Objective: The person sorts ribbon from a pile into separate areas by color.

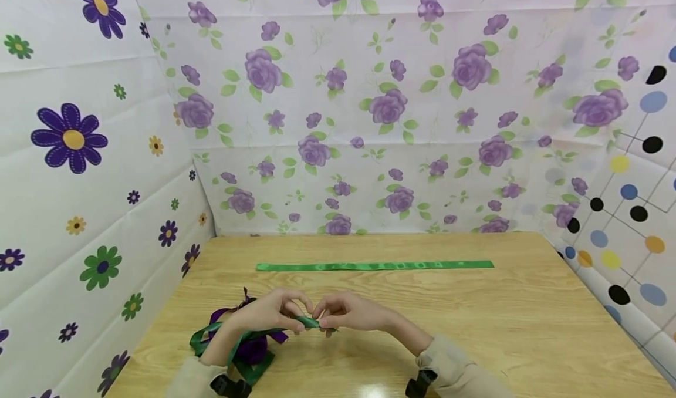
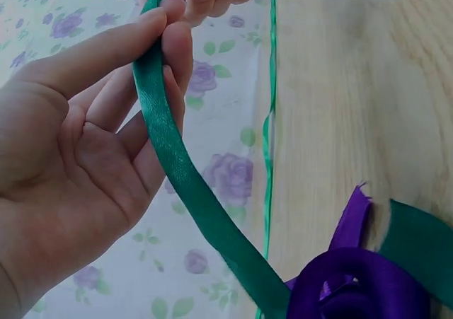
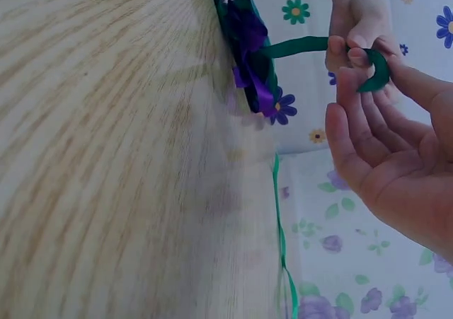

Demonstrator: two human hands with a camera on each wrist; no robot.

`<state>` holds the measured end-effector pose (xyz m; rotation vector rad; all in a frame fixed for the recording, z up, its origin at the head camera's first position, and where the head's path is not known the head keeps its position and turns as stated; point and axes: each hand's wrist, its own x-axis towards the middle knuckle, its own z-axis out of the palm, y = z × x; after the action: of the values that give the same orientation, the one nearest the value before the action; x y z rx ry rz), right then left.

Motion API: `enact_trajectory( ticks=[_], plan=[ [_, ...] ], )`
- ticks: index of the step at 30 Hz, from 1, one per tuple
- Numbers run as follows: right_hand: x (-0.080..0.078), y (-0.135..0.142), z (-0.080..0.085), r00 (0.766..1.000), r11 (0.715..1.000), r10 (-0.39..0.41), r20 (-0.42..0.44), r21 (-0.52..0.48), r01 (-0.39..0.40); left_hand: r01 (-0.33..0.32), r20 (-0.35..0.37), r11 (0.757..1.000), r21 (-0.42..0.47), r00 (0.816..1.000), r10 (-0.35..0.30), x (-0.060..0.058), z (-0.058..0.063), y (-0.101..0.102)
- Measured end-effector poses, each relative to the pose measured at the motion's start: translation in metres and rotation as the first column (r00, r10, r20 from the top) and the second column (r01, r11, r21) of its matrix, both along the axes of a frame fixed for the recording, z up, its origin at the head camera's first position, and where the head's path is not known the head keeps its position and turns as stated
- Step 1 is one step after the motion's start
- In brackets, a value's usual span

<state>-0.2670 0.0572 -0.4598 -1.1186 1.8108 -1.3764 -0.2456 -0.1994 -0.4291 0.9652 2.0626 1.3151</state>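
Above the table, both hands hold one dark green ribbon [image 1: 308, 321] close together. The left hand [image 1: 271, 312] pinches it between thumb and forefinger; in the left wrist view the ribbon [image 2: 173, 149] runs down across the fingers toward a pile. At its end, the right hand [image 1: 354, 312] pinches the ribbon with thumb and fingertips, and the tip [image 3: 380, 68] curls over in the right wrist view. The purple ribbon [image 1: 252, 350] lies bunched with green loops beneath the left forearm, which partly hides them.
A bright green ribbon strip [image 1: 375, 266] lies straight across the far part of the wooden table [image 1: 475, 316]. Flowered cloth [image 1: 364, 169] hangs behind the table, with more printed cloth at both sides. Each wrist wears a black camera strap.
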Motion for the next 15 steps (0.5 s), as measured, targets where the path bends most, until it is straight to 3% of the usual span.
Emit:
enact_trajectory(
  ticks=[3, 8, 11, 15],
  plan=[
    [0.001, 0.002, -0.001, 0.999, 0.999, -0.032, 0.016, 0.029, 0.031, 0.006, -0.009, 1.000, 0.006, 1.000, -0.006, -0.001, -0.004, 0.002],
    [0.001, 0.003, -0.003, 0.997, 0.996, -0.075, -0.033, 0.053, 0.076, -0.002, 0.020, 1.000, -0.015, 1.000, 0.002, -0.003, -0.010, -0.002],
    [-0.002, 0.005, -0.001, 0.995, 0.995, -0.083, -0.061, 0.045, 0.086, -0.023, 0.054, 0.999, -0.033, 0.998, 0.025, -0.003, -0.012, -0.012],
    [-0.010, 0.013, 0.003, 0.989, 0.993, -0.099, -0.108, 0.045, 0.105, -0.052, 0.033, 0.998, -0.031, 0.998, 0.053, -0.002, -0.012, -0.032]
  ],
)
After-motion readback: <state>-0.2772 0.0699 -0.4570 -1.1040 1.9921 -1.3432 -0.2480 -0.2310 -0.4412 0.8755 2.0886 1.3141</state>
